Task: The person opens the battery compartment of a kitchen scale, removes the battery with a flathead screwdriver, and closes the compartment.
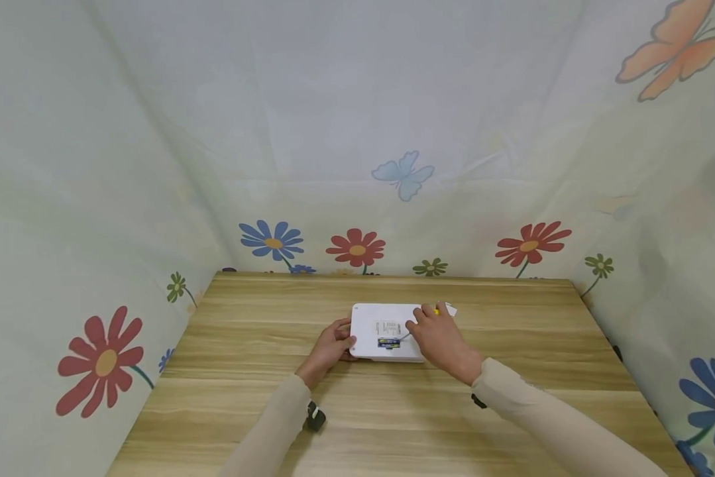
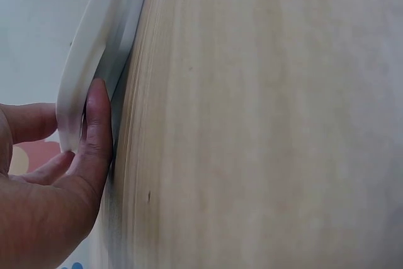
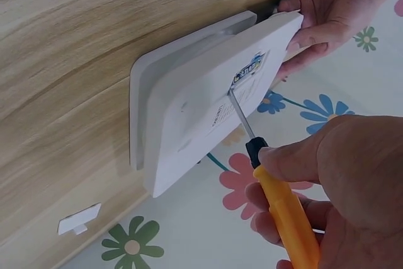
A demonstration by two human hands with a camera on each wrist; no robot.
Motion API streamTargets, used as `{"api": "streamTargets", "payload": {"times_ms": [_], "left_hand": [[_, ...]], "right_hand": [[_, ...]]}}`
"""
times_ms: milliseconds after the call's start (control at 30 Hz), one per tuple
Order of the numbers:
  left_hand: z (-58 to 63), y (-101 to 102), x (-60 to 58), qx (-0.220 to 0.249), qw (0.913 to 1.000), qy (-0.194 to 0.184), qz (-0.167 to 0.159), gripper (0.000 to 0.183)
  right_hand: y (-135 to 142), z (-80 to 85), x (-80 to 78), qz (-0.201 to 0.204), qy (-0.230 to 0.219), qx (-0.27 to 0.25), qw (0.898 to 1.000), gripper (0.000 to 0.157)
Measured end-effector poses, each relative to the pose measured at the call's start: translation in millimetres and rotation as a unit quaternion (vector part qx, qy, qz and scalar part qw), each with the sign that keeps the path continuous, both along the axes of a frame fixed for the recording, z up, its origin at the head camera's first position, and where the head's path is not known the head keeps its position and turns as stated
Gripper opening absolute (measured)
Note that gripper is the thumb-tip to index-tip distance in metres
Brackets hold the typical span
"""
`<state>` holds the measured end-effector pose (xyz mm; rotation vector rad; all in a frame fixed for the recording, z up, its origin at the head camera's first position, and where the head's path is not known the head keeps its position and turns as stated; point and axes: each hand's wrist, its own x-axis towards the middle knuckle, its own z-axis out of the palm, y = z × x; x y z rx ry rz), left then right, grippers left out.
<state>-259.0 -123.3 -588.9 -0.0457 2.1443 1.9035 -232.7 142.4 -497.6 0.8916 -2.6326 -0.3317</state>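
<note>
Pale walls (image 1: 333, 79) stand left, right and far around a wood-grain tabletop (image 1: 232, 384), printed with flowers (image 1: 356, 249) and butterflies (image 1: 406, 175).

We've got a white, round-cornered device (image 1: 368, 331) lying label (image 1: 387, 327) up on the wood-grain table (image 1: 262, 318), blue-yellow batteries (image 1: 389, 343) exposed in that face. We have the yellow-and-black screwdriver (image 3: 274, 188) slanted down to it, metal tip right at the batteries.
</note>
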Motion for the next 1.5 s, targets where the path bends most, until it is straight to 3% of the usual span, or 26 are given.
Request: {"api": "streamTargets", "payload": {"times_ms": [233, 600, 933, 1167, 1500], "left_hand": [[1.6, 1.5, 0.4, -0.007, 1.0000, 0.000, 0.001, 0.054], [2.4, 4.2, -0.8, -0.007, 0.9998, 0.013, -0.009, 0.054], [2.0, 6.6, -1.1, -0.019, 0.9997, 0.013, -0.003, 0.054], [0.3, 5.9, 1.1, -0.026, 0.9997, 0.004, 0.004, 0.054], [2.5, 5.1, 1.0, -0.015, 0.9998, 0.010, 0.008, 0.055]], "right_hand": [[-3.9, 0.7, 1.1, 0.005, 0.000, 0.009, 1.000, 0.006], [-4.6, -2.9, 0.0, 0.014, 0.049, 0.030, 0.998, 0.007], [7.6, -10.8, 0.8, 0.006, -0.004, -0.064, 0.998, 0.012], [13.8, -22.5, 5.9, -0.015, -0.024, -0.097, 0.995, 0.026], [20.4, -35.8, 5.9, -0.038, -0.049, -0.156, 0.986, 0.029]]}}
